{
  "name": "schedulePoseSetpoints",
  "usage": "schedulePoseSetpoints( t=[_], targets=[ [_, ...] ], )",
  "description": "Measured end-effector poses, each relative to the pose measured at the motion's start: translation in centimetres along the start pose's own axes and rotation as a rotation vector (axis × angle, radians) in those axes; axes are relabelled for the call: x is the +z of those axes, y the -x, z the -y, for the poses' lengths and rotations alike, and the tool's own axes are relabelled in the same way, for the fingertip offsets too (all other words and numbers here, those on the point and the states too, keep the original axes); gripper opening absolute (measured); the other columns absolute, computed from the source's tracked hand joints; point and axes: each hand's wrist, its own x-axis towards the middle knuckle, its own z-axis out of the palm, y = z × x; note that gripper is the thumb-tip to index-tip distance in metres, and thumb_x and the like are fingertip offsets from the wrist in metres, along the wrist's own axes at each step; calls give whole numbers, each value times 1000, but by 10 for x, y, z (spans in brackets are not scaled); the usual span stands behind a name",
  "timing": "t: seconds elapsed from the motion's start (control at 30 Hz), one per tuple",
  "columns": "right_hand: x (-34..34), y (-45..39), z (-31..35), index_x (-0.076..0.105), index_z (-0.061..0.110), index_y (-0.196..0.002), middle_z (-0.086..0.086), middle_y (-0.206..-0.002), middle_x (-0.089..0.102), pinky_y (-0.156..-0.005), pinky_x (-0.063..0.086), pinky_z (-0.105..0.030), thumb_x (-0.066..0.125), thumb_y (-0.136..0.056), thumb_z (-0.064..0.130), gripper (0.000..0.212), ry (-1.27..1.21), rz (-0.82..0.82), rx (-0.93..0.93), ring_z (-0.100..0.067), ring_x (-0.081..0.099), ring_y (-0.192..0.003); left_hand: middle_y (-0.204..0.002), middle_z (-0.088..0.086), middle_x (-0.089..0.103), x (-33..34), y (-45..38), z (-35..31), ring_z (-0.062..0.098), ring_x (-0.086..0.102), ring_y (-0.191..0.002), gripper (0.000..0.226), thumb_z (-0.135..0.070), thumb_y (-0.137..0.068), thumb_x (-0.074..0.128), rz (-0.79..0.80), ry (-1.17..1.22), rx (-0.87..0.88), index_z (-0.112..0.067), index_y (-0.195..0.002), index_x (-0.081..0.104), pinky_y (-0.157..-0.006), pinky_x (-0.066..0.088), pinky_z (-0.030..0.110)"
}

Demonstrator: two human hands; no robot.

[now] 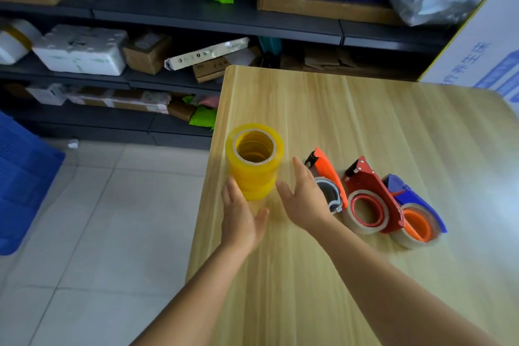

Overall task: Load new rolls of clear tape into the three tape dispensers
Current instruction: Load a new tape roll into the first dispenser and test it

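A tall stack of yellowish clear tape rolls (254,161) stands upright near the left edge of the wooden table (365,126). My left hand (241,213) is flat against the stack's lower left side, fingers straight. My right hand (304,196) is open just right of the stack, palm facing it, a small gap between. Three tape dispensers lie in a row to the right: an orange one (327,177) with an empty grey hub, a red one (370,199) with a nearly used roll, and a blue one (415,213) with an orange hub and a thin roll.
The table's left edge runs close beside the stack, with tiled floor (98,219) below. A blue crate (22,182) sits on the floor at left. Dark shelves (168,14) with boxes and packages fill the back. A white carton (483,53) leans at the far right.
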Motion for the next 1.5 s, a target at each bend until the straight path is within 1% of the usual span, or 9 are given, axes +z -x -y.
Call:
schedulePoseSetpoints(
  t=[0.17, 0.4, 0.57, 0.7, 0.87, 1.0, 1.17, 1.4, 1.5],
  targets=[
    [-28, 11, -40, 23, 16, -150, -3, -158, 19, -117, 17, -38, 51, -92, 26, 65, 299, -30, -32, -21, 14, -145, -156, 3, 9, 35, 31, -22, 20, 23, -142, 92, -19, -86, 65, 90, -105, 73, -15, -151, 1, -109, 32, 31],
    [-64, 31, -95, 29, 19, -146, 1, -156, 26, -116, 10, -39, 47, -89, 17, 60, 612, 249, -120, -19, 8, -146, -159, -9, 3, 94, 47, -59, 14, 16, -144, 60, -13, -91, 51, 377, -373, 184, -29, -145, 31, -110, 33, 33],
    [-68, 37, -94, 51, 29, -132, 7, -137, 52, -107, 25, -33, 46, -89, 14, 46, 568, 217, -238, -18, 35, -130, -152, -3, 22, 86, 42, -51, 20, 37, -131, 16, -26, -90, 51, 233, -446, 144, -21, -104, 58, -85, 43, 33],
    [-70, 46, -98, 63, 28, -114, 7, -122, 60, -95, 38, -31, 48, -93, 18, 28, 485, 220, -296, -17, 46, -113, -130, 3, 42, 82, 55, -43, 24, 47, -114, 28, -37, -93, 47, 183, -569, 21, -12, -96, 60, -76, 41, 35],
    [-74, 49, -104, 59, 19, -118, 0, -117, 57, -91, 43, -33, 49, -91, 12, 30, 541, 208, -294, -21, 48, -109, -102, 3, 54, 67, 64, -32, 29, 58, -83, 10, -26, -90, 55, 72, -389, -86, -21, -93, 46, -64, 39, 32],
    [-69, 51, -103, 50, 18, -127, -2, -124, 54, -95, 38, -34, 52, -92, 28, 37, 517, 169, -352, -25, 45, -117, -121, 6, 62, 68, 67, -31, 31, 59, -108, 39, -25, -93, 53, 41, -284, -179, -17, -130, 44, -80, 44, 34],
    [-55, 50, -105, 12, 23, -151, 5, -157, 23, -117, 4, -43, 64, -77, 60, 98, 594, 296, -422, -22, 8, -146, -109, 8, 68, 72, 64, -35, 28, 62, -98, 22, -25, -95, 50, -8, -348, -200, -13, -109, 62, -74, 43, 31],
    [-39, 46, -114, 13, 25, -151, 3, -153, 33, -115, -9, -50, 59, -76, 66, 97, 637, 340, -427, -19, 9, -146, -99, 2, 71, 67, 60, -40, 17, 60, -80, 19, -27, -89, 61, 30, -184, -233, -15, -102, 69, -67, 46, 26],
    [-41, 44, -118, 15, 24, -151, 4, -153, 32, -115, -9, -48, 53, -75, 71, 97, 635, 331, -433, -17, 10, -146, -102, 4, 69, 57, 61, -37, 17, 63, -90, 31, -34, -90, 58, 155, -9, -285, -13, -111, 66, -79, 53, 32]
  ],
)
